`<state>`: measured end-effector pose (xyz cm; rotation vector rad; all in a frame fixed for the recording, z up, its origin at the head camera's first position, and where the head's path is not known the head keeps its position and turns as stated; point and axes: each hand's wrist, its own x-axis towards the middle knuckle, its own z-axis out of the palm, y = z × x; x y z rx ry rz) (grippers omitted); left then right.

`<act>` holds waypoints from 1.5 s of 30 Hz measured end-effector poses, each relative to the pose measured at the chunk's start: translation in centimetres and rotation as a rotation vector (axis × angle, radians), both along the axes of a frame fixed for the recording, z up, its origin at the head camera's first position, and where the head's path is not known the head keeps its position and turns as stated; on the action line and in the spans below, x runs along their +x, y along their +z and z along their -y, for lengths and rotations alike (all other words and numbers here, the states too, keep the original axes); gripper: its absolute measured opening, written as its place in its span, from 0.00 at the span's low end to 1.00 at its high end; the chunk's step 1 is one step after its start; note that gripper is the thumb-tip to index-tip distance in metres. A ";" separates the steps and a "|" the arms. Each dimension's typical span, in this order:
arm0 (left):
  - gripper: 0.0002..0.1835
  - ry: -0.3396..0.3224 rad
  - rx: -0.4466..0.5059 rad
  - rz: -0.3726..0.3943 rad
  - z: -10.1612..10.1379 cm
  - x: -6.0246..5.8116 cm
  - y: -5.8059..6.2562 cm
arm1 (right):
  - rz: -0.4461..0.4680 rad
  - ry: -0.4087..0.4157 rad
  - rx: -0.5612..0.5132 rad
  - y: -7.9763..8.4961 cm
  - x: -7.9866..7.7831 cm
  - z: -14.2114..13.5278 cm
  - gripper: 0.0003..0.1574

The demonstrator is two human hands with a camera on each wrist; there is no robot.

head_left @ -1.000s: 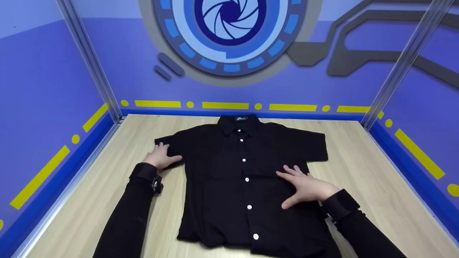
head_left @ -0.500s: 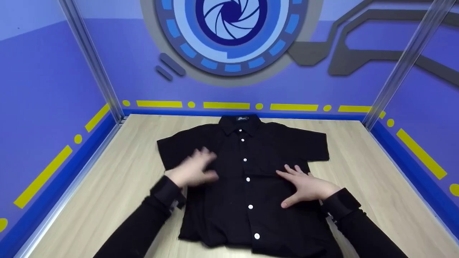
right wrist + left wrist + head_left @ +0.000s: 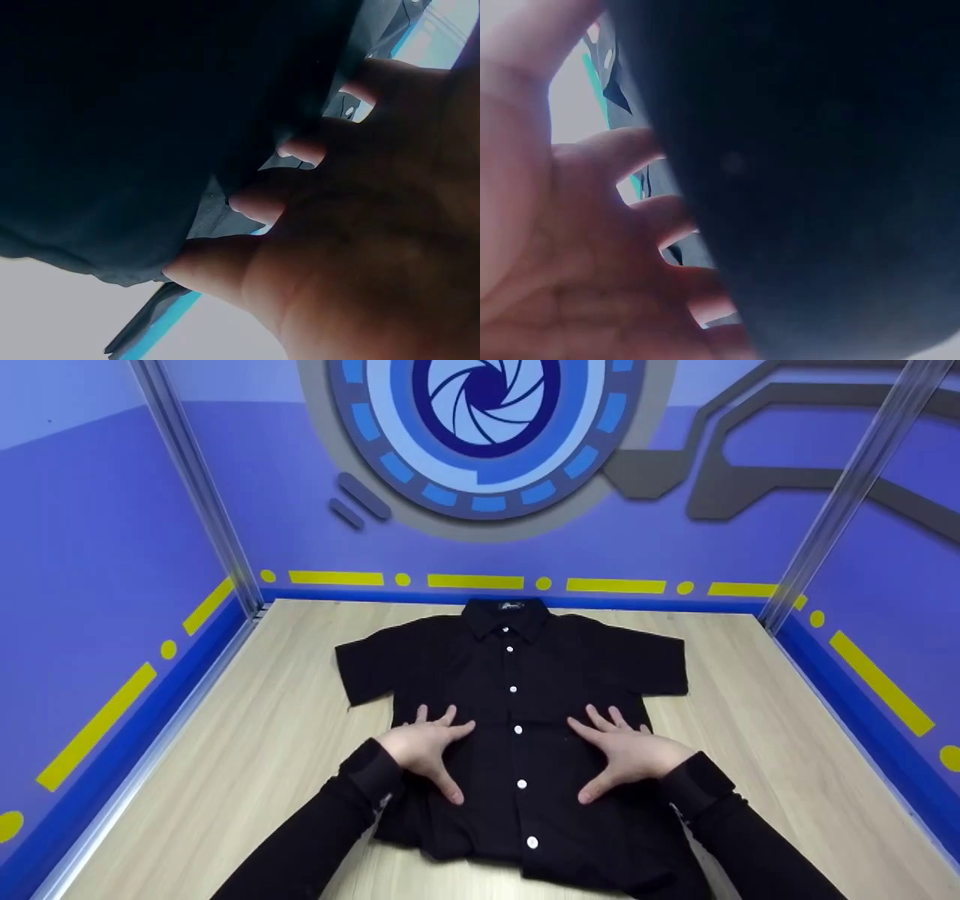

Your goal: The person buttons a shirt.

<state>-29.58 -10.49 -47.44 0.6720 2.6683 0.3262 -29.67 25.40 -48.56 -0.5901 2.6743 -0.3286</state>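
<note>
A black short-sleeved shirt [image 3: 491, 765] with white buttons lies front up, collar toward the back wall, its lower part wrinkled near the hem. My left hand [image 3: 431, 748] rests on the shirt's left side with fingers spread and thumb pointing down. Across the button line, my right hand [image 3: 626, 754] lies on the right side, fingers also spread. In the left wrist view, straight fingers [image 3: 660, 217] meet the dark cloth. The right wrist view shows fingertips [image 3: 251, 202] against the black fabric.
The shirt lies on a light wooden table [image 3: 247, 735]. Behind it stands a blue patterned wall [image 3: 480, 551], with side panels on the left and right. Metal posts [image 3: 199, 487] mark the back corners.
My left hand has moved from the left sleeve inward and down onto the shirt's body. The right hand stays nearly in place. The shirt's lower edge has shifted slightly toward the back.
</note>
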 end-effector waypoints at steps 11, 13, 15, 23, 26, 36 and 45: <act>0.64 0.025 0.030 0.016 0.1 -1.9 0.2 | -0.005 -0.013 -0.002 -0.1 -1.5 0.0 0.78; 0.64 0.017 0.029 0.018 0.1 -1.5 0.2 | 0.003 -0.006 -0.009 0.0 -1.4 0.0 0.77; 0.63 0.012 0.026 0.017 0.2 -1.0 0.3 | 0.004 -0.003 -0.018 0.1 -1.0 0.0 0.77; 0.63 -0.028 0.047 0.011 0.9 1.4 0.1 | -0.077 0.041 -0.045 -0.1 1.0 0.2 0.76; 0.62 -0.041 0.064 -0.008 0.8 2.2 0.2 | -0.089 0.052 -0.038 -0.1 1.8 0.3 0.76; 0.42 -0.361 0.119 -0.151 -4.1 7.5 1.6 | -0.144 0.217 -0.037 1.2 5.9 4.1 0.72; 0.27 -0.526 -0.014 -0.142 -4.3 9.2 0.9 | -0.118 0.254 0.001 0.1 6.8 4.1 0.79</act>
